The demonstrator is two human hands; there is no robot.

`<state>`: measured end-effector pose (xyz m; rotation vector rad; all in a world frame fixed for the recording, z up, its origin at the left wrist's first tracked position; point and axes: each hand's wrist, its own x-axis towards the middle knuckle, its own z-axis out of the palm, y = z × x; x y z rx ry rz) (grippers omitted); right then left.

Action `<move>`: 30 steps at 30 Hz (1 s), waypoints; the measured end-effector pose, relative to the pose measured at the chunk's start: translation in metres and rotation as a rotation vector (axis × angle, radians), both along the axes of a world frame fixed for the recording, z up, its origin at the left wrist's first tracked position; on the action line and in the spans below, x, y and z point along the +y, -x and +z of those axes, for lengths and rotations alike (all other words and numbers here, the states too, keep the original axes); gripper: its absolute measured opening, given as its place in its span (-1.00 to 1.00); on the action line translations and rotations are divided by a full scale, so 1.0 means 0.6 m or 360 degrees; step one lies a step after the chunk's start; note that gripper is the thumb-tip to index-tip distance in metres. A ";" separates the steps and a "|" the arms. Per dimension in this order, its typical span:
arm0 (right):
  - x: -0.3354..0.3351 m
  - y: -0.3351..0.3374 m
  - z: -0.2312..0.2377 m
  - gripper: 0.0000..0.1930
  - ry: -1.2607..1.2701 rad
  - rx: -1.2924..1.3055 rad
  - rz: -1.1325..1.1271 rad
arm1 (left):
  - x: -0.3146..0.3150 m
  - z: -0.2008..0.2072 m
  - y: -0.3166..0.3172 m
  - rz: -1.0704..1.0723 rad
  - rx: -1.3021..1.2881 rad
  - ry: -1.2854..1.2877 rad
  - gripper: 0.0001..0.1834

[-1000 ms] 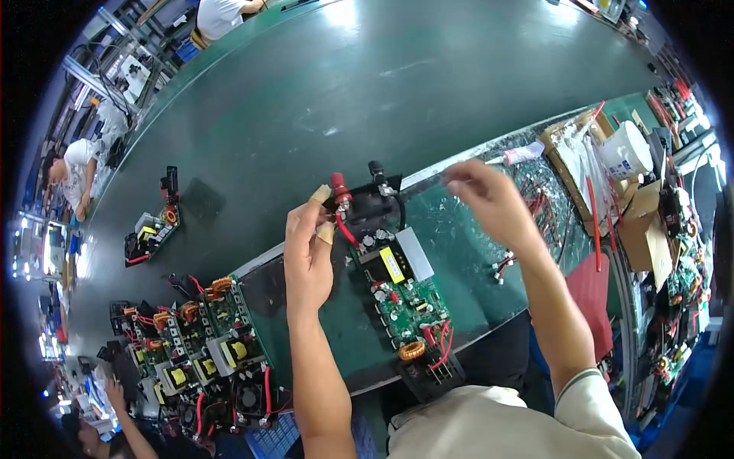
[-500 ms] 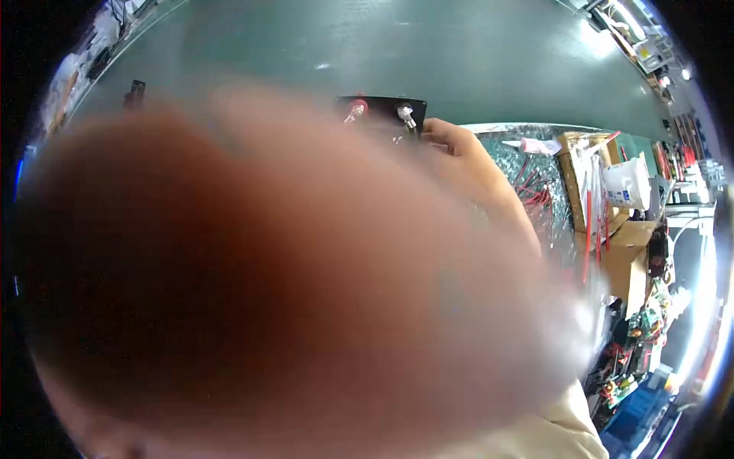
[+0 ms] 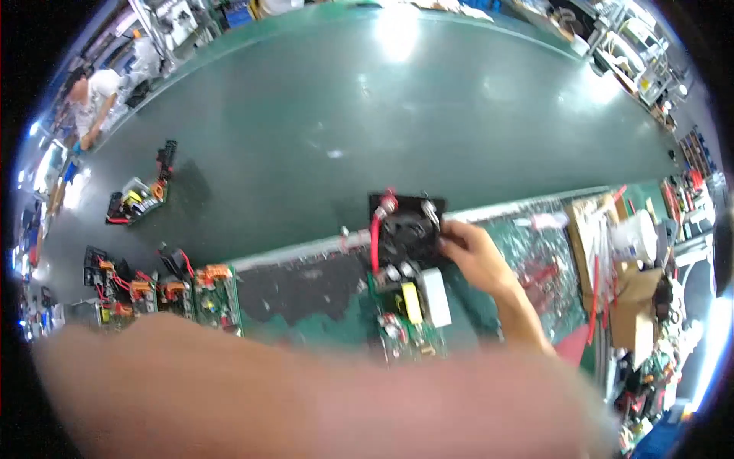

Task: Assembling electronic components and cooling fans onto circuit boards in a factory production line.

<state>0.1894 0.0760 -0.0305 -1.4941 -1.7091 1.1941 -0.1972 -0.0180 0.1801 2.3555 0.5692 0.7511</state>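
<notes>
My right hand [image 3: 478,256] pinches the right edge of a black end panel [image 3: 409,229] that carries a dark round fan and two terminals. A red cable [image 3: 375,241] runs down from the left terminal. Below the panel, and apparently joined to it, is a green circuit board [image 3: 413,333] with a yellow transformer and a white block. Very close and blurred, what appears to be my left hand and forearm [image 3: 306,390] spans the lower part of the view. Its fingers cannot be made out, and it hides the board's near end.
Several similar circuit boards [image 3: 218,294] stand at the left, and another assembly [image 3: 141,195] lies farther back. Clear plastic wrap with red wires [image 3: 547,275], a cardboard box [image 3: 634,306] and a white tub [image 3: 634,237] are on the right. A person [image 3: 95,103] is at the far left.
The blurred hand and forearm has dropped toward the lower edge, uncovering the circuit boards. The view has shifted; the panel now appears lower and slightly farther right, with my right hand still on it.
</notes>
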 end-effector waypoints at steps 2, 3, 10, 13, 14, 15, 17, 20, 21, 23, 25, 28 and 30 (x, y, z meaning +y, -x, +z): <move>0.010 0.009 -0.005 -0.77 -0.0005 0.0120 0.0055 | 0.036 0.089 -0.081 -0.0112 0.0256 0.0074 -0.19; 0.011 0.027 -0.019 -0.78 -0.0057 0.0162 0.0020 | 0.022 0.004 -0.118 0.0036 -0.0687 0.0631 -0.52; 0.039 -0.018 -0.001 -0.76 -0.0204 0.0130 -0.0174 | 0.017 -0.024 -0.254 0.0005 0.0309 0.0358 -0.79; 0.019 0.038 -0.023 -0.77 -0.0290 0.0004 -0.0135 | 0.013 -0.035 -0.226 0.0174 0.0346 0.0229 -0.78; 0.017 0.046 -0.035 -0.78 -0.0138 0.0038 -0.0100 | 0.016 -0.038 -0.213 0.0223 0.0359 0.0154 -0.77; 0.008 0.043 -0.020 -0.78 -0.0109 -0.0005 -0.0076 | 0.021 -0.039 -0.205 0.0249 0.0341 0.0066 -0.77; -0.003 0.020 -0.020 -0.79 -0.0104 -0.0091 -0.0104 | 0.038 -0.033 -0.198 0.0281 0.0303 -0.0131 -0.75; -0.010 0.019 -0.025 -0.83 0.0078 0.0085 -0.0157 | 0.048 -0.021 -0.196 0.0316 0.0286 -0.0277 -0.73; -0.011 0.016 -0.028 -0.84 0.0044 0.0122 -0.0143 | 0.046 -0.017 -0.196 0.0310 0.0282 -0.0257 -0.72; -0.003 0.022 -0.028 -0.84 0.0009 0.0207 -0.0103 | 0.041 -0.013 -0.197 0.0298 0.0288 -0.0204 -0.71; 0.009 0.019 -0.036 -0.84 -0.0046 0.0273 -0.0077 | 0.044 -0.011 -0.201 0.0272 0.0299 -0.0164 -0.69; 0.031 -0.007 -0.022 -0.86 -0.0049 0.0181 -0.0119 | 0.067 -0.011 -0.226 0.0145 0.0254 -0.0142 -0.66; 0.048 -0.020 -0.030 -0.88 -0.0116 0.0284 -0.0035 | 0.079 -0.020 -0.241 0.0058 0.0226 -0.0122 -0.64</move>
